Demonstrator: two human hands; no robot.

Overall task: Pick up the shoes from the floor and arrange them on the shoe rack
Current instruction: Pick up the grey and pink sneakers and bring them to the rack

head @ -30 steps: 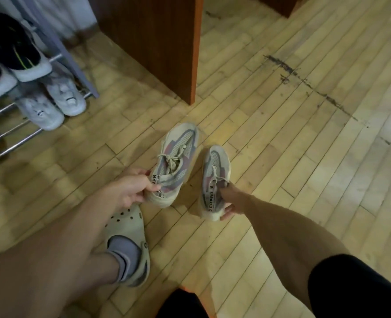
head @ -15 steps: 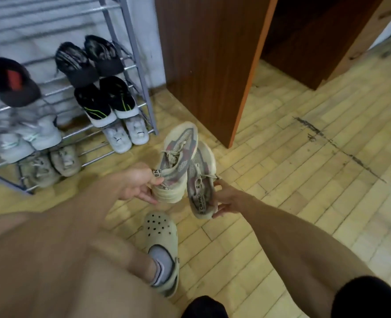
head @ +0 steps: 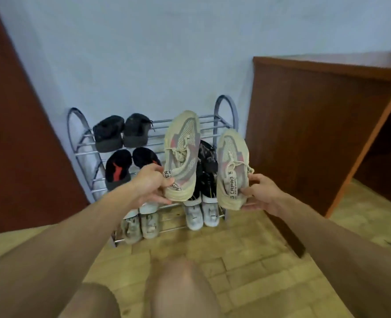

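I hold a pair of cream, grey and pink sneakers in the air in front of the shoe rack (head: 227,106). My left hand (head: 149,184) grips the heel of the left sneaker (head: 181,154). My right hand (head: 262,193) grips the heel of the right sneaker (head: 232,168). Both shoes point toes up, a little apart from each other. The grey metal rack stands against the pale wall and carries several pairs: black shoes (head: 121,133) on the top shelf at left, black and red ones (head: 118,167) below, white sneakers (head: 201,214) at the bottom. The top shelf's right half shows bare bars.
A brown wooden desk (head: 304,125) stands close to the rack's right side. A dark red-brown panel (head: 17,134) rises on the left. My knee (head: 180,285) is at the bottom centre, over yellowish wood flooring (head: 247,260).
Both hands have lifted the sneakers from near the floor up to rack height. The view has swung up from the floor onto the rack and wall, and the shoes have spread apart.
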